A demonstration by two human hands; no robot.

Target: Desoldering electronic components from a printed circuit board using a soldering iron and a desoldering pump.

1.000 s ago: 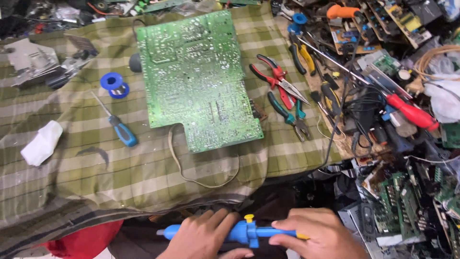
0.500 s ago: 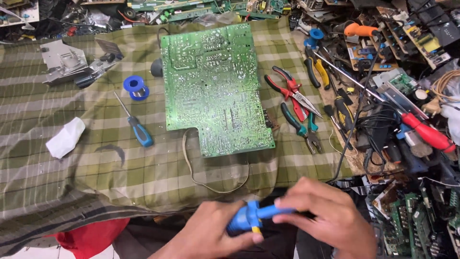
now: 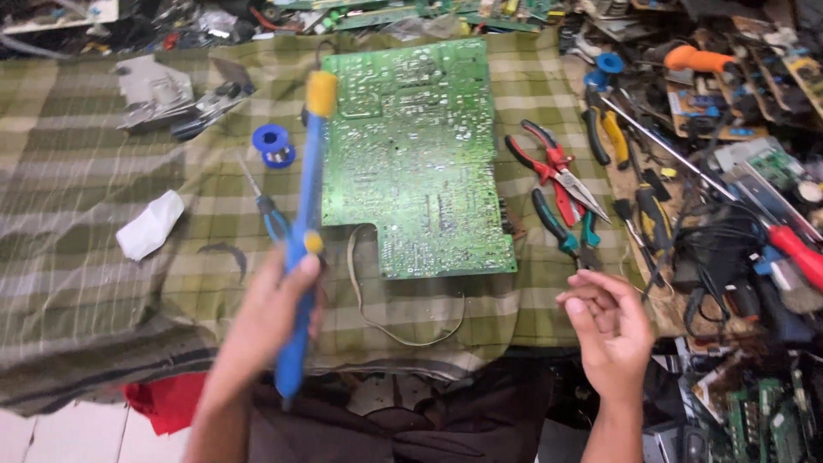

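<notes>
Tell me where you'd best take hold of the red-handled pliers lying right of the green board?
Grip the red-handled pliers by the two handles, coming from above at the far end. They splay apart and lie flat on the checked cloth, while the thin metal tips point toward the near right.

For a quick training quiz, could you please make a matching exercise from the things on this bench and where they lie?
Things:
1. circuit board
2. solder spool
3. white wad
4. red pliers

Places:
A. just right of the board
B. middle of the cloth
C. far left on the cloth
D. between the wad and the board

Pairs: 1-B, 2-D, 3-C, 4-A
</notes>
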